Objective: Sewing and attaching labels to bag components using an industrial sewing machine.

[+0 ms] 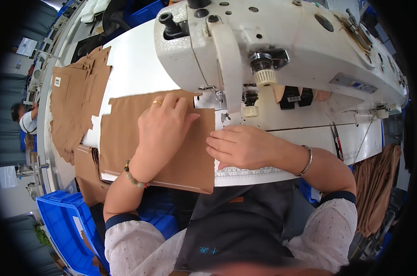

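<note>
A flat brown fabric panel [121, 138] lies on the white sewing table, its upper right part beside the needle area of the sewing machine [208, 55]. On top of it rests my left hand [164, 124], fingers bent down onto the cloth and thumb held apart. My right hand [238, 146] lies with fingers stretched out, their tips at the panel's right edge. The presser foot [225, 117] is just above and between the hands. A shorter panel edge shows along the top of the cloth, so there seem to be two layers.
Brown cut pieces [77, 96] are stacked at the left, with folded brown fabric [87, 170] hanging nearby. Red-handled thread snips [337, 140] lie at the right. A blue bin [70, 225] stands lower left. More brown fabric [376, 188] hangs at the right. A person [28, 120] sits far left.
</note>
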`<action>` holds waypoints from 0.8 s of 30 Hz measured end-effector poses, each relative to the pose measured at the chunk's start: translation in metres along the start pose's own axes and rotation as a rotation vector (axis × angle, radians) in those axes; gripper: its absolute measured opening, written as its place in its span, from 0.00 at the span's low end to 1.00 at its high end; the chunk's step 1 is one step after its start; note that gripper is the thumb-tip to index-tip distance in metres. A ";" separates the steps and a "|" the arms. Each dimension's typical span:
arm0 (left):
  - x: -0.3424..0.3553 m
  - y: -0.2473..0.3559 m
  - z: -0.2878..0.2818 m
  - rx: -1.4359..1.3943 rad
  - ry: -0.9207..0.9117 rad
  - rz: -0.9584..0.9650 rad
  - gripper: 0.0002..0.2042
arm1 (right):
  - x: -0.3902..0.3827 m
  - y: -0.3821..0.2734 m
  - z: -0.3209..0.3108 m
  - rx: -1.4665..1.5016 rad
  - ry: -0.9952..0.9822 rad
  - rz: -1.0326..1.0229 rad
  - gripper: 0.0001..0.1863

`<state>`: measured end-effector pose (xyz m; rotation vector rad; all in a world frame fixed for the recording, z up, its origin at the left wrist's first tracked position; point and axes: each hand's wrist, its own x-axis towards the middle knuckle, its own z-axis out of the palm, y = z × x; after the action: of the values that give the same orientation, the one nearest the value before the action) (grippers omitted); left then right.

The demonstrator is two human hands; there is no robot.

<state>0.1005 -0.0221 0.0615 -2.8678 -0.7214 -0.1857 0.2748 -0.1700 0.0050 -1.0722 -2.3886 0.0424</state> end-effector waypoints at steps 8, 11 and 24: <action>0.017 -0.030 0.030 -0.948 -0.209 -0.011 0.13 | 0.000 0.004 0.009 -0.181 0.234 -0.092 0.12; 0.036 -0.032 0.020 -1.100 -0.525 -0.223 0.09 | 0.003 0.010 0.004 -0.288 0.284 -0.097 0.10; 0.048 -0.004 0.026 -1.243 -0.229 -0.108 0.14 | -0.008 0.010 0.011 -0.231 0.276 -0.023 0.05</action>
<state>0.1424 0.0080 0.0443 -4.0636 -1.0734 -0.4575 0.2807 -0.1667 -0.0098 -1.0750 -2.1911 -0.3744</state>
